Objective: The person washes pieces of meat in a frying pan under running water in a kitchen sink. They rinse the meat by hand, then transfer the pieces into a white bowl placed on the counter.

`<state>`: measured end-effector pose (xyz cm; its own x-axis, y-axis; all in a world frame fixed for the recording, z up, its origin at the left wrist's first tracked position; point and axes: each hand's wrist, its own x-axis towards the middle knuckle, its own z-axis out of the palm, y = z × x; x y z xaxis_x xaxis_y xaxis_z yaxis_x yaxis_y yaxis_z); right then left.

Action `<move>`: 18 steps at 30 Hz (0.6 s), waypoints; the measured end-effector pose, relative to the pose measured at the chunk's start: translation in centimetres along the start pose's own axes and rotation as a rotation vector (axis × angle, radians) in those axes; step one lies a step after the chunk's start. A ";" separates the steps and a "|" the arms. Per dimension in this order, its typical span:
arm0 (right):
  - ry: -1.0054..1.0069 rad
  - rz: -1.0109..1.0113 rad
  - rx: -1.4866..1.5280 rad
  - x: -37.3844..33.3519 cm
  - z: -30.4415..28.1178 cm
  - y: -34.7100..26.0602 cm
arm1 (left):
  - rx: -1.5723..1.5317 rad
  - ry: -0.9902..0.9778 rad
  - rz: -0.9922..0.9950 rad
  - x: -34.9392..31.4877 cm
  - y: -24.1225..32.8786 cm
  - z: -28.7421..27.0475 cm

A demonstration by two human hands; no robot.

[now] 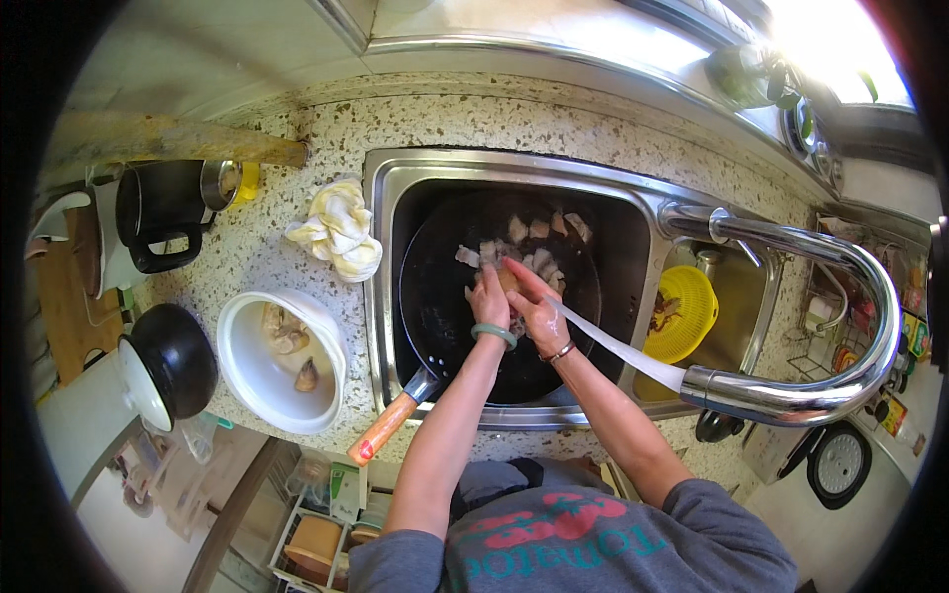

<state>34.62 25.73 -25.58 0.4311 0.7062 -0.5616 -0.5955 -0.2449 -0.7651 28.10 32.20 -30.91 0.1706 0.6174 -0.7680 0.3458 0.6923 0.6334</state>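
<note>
Both my hands are together inside a dark wok [425, 296] set in the sink basin, over pale pieces of cut meat [540, 229]. My left hand [489, 298], with a green bangle at its wrist, is closed against a small tan lump between the palms; its kind I cannot make out. My right hand [542, 314], a thin bracelet on its wrist, presses in from the other side with its fingers close together. Water [623, 348] from the curved faucet [751, 393] runs onto the right hand. The wok's wooden handle [384, 427] leans over the sink's front rim.
Left of the sink [380, 198] stand a white pot [229, 346] with pieces in cloudy liquid and a crumpled cloth [341, 229]. A yellow strainer [700, 306] sits in the smaller right basin. The faucet arches over the right side. A black pot [178, 361] lies farther left.
</note>
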 end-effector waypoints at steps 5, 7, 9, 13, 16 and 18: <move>0.074 -0.141 -0.143 0.0 -1.4 1.1 | 0.246 -0.048 0.262 -3.3 -0.8 1.4; 0.114 -0.166 -0.136 -0.5 -1.3 0.8 | 0.297 -0.103 0.251 -2.8 -0.8 1.0; 0.147 -0.187 -0.110 -0.5 -1.1 0.7 | 0.349 -0.118 0.230 -2.5 0.2 1.0; 0.197 -0.166 -0.123 -1.1 -1.2 -0.3 | 0.161 -0.010 0.163 -1.8 1.2 2.7; 0.212 -0.200 -0.061 -1.9 -2.4 -0.2 | 0.200 -0.166 0.247 -3.0 -0.1 3.2; 0.213 -0.173 0.099 -2.1 -3.7 0.5 | 0.037 -0.186 0.335 -4.0 -3.0 4.5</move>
<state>35.93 21.60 -25.97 0.6587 0.5735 -0.4870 -0.5592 -0.0599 -0.8269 30.51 25.96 -30.18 0.4431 0.7266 -0.5250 0.2752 0.4471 0.8511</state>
